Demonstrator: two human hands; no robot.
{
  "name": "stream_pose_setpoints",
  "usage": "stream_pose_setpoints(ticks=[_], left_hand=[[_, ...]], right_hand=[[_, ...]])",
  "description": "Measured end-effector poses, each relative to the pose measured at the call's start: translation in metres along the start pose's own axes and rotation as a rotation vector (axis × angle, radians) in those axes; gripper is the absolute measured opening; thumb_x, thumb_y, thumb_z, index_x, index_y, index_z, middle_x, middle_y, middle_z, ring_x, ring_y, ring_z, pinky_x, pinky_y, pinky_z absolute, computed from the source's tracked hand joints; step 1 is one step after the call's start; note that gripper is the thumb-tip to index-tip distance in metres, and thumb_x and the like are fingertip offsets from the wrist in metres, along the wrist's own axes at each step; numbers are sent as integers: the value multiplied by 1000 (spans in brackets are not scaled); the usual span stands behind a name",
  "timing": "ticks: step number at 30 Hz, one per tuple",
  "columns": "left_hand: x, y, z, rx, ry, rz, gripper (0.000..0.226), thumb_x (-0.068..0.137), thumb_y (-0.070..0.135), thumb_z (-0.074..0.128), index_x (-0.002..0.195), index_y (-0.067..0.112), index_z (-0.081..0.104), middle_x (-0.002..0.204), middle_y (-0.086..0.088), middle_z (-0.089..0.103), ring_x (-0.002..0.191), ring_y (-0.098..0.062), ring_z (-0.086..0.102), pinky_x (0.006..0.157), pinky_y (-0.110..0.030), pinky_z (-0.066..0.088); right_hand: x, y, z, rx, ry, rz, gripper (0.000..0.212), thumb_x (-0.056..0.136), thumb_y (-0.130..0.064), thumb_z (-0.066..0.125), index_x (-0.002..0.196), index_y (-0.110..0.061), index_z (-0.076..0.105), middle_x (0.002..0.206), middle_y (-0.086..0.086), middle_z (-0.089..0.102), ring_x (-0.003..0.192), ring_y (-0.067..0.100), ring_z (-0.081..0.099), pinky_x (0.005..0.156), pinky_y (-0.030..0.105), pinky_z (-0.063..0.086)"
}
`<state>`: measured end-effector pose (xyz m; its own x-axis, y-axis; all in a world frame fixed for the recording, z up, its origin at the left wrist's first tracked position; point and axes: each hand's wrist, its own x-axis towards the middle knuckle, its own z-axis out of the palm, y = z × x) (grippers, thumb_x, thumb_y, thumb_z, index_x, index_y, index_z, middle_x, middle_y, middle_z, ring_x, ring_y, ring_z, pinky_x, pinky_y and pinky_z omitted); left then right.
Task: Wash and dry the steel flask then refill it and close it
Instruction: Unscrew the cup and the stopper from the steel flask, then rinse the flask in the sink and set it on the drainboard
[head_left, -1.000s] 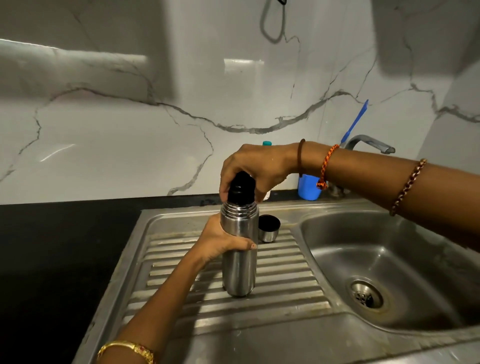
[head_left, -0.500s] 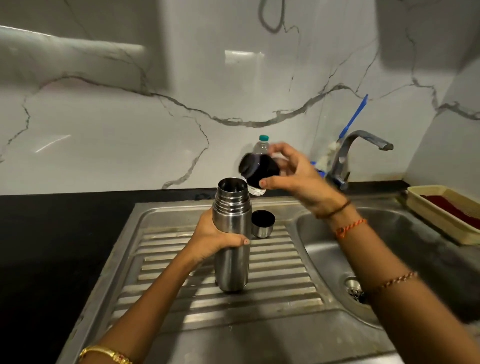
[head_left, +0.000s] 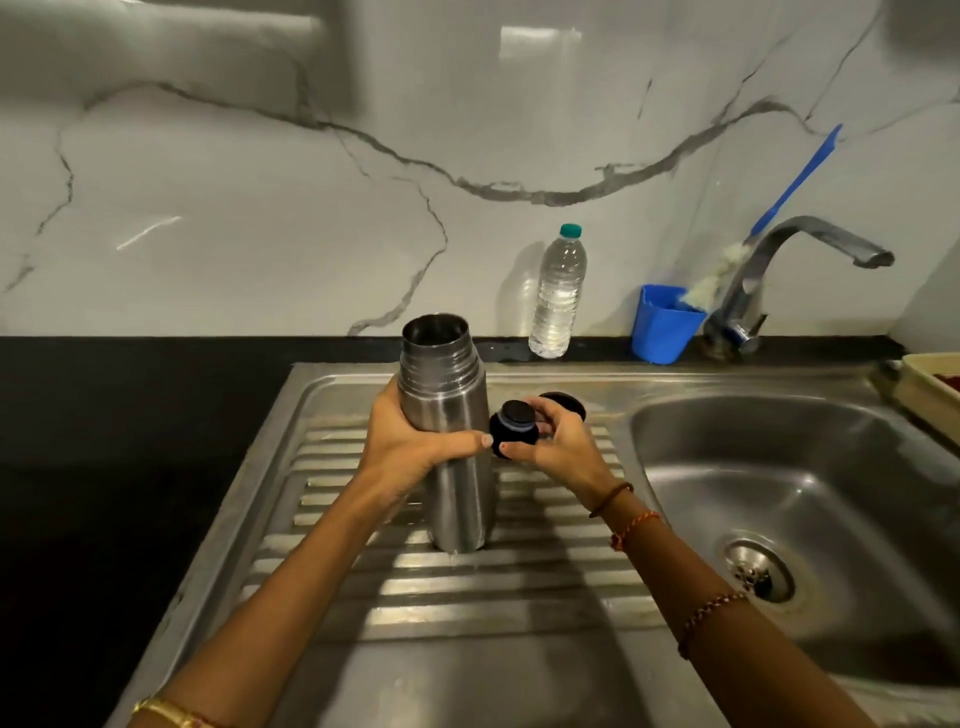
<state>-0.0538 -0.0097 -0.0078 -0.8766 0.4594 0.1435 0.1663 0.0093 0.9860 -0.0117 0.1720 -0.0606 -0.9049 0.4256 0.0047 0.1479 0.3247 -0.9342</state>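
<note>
From the head view, the steel flask stands upright and uncapped on the ribbed drainboard, left hand wrapped round its middle. Right hand pinches the black stopper just beside the flask, low over the drainboard. The cup lid sits behind that hand. A water bottle waits by the wall.

The steel flask stands upright on the ribbed drainboard, its threaded mouth open. Its black stopper is off, just right of the body. The cup lid sits behind, mostly hidden.
</note>
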Motion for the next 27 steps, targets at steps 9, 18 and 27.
stream_pose_setpoints(ticks=[9,18,27], left_hand=[[1,-5,4,76,-29,50,101,32,36,81,123,8,49,107,-2,65,97,-13,64,80,-27,55],[-3,-3,8,26,-53,67,87,36,28,87,114,14,52,99,2,66,91,-5,65,70,-14,51],[-34,-51,-1,221,-98,-62,100,40,26,93,119,41,33,110,20,46,97,2,51,71,-10,41]], right_hand=[[27,9,23,-355,20,-265,39,72,-14,76,106,-4,60,101,12,66,95,25,61,87,43,50],[29,11,25,-424,1,-207,43,72,-15,76,109,-3,58,106,12,65,100,25,60,88,37,49],[-29,-47,-1,297,-143,-149,28,89,-41,45,109,-27,59,105,-10,63,105,9,58,86,22,49]])
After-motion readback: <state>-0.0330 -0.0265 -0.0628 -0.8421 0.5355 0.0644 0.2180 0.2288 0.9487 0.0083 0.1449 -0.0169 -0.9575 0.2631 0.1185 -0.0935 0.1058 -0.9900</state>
